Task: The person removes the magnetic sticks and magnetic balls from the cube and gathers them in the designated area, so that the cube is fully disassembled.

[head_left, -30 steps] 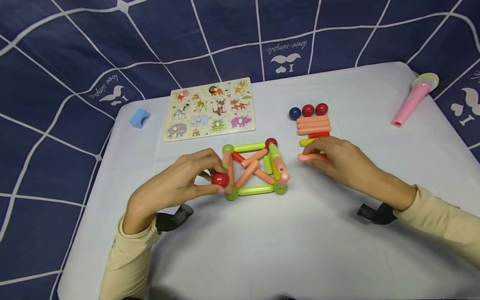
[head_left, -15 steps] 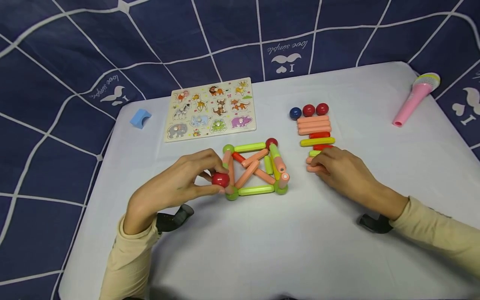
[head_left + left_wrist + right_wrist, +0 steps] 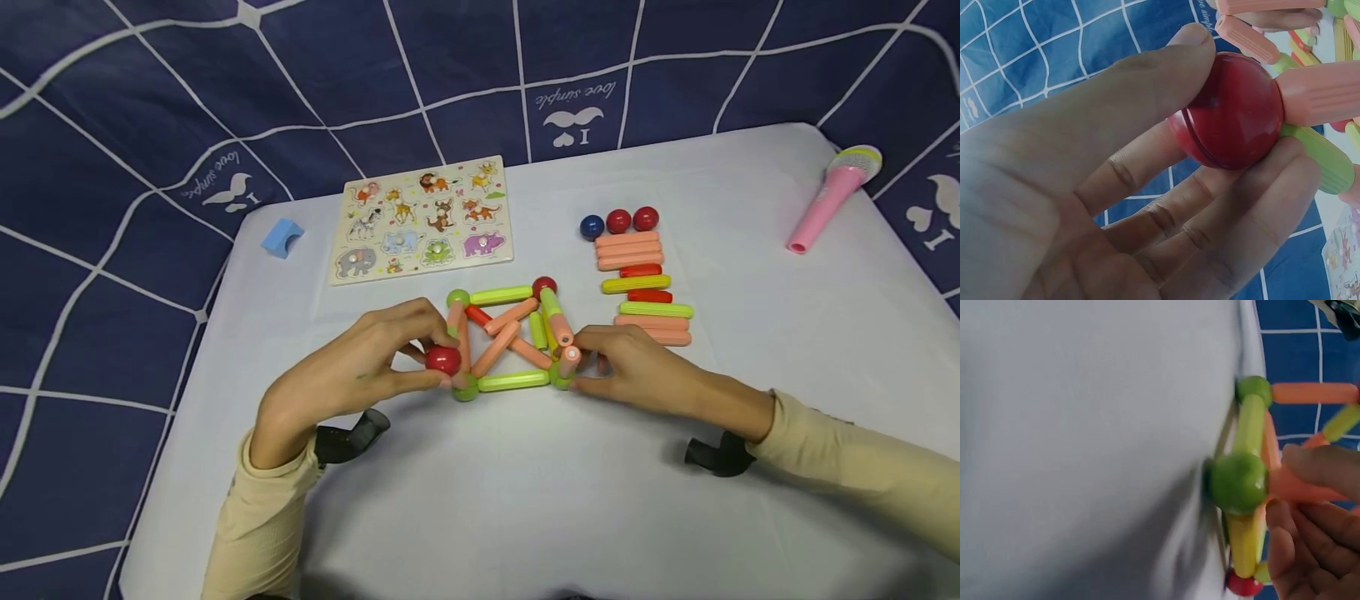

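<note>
- left hand (image 3: 375, 350), left of centre in the head view: thumb and fingers part-curled, spread to the width of a red ball (image 3: 443, 360) and pinching it.
- the red ball touches the end of a salmon rod (image 3: 1322, 94), per the left wrist view.
- right hand (image 3: 637, 367), right of centre: thumb and fingertips nearly closed, pinching an upright rod (image 3: 570, 359).
- the upright rod, salmon in colour, stands on a green ball (image 3: 562, 378) at the lower right corner of the frame of rods and balls (image 3: 513, 381), mid-picture between both hands.
- loose rods (image 3: 495, 348) lie crossed inside that frame.
- right of centre: a column of rods (image 3: 636, 284), with a blue ball (image 3: 592, 227) and two red balls (image 3: 618, 221) above it.
- upper centre-left: animal puzzle board (image 3: 420, 221).
- left: blue block (image 3: 282, 238).
- upper right: pink microphone (image 3: 834, 200).
- beneath: white table (image 3: 525, 500).
</note>
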A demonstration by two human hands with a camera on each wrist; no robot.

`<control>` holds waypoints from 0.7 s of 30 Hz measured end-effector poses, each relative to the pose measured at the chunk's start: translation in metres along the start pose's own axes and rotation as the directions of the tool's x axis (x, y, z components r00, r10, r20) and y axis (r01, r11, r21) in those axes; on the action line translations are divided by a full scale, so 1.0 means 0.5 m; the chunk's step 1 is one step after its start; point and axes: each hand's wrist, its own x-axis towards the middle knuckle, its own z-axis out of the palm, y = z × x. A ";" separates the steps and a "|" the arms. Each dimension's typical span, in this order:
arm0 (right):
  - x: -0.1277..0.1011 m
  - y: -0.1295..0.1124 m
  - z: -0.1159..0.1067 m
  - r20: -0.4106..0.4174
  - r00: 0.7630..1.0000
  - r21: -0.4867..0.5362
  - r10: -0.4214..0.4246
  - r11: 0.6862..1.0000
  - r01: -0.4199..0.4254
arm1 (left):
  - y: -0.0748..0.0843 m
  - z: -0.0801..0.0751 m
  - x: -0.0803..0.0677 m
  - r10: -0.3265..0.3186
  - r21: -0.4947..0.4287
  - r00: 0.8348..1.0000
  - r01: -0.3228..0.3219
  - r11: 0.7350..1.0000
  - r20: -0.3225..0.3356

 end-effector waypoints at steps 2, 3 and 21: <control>0.005 -0.001 0.013 -0.022 1.000 0.010 -0.014 1.000 0.014 | 0.000 0.001 0.000 -0.002 -0.002 1.000 0.002 1.000 0.001; 0.007 0.000 0.018 -0.036 0.999 0.010 -0.019 1.000 0.020 | -0.001 0.001 0.001 -0.003 -0.004 1.000 0.003 1.000 0.001; -0.009 0.011 0.024 -0.064 0.998 -0.127 -0.020 0.992 0.011 | -0.003 -0.002 -0.002 -0.007 -0.009 1.000 0.007 1.000 -0.002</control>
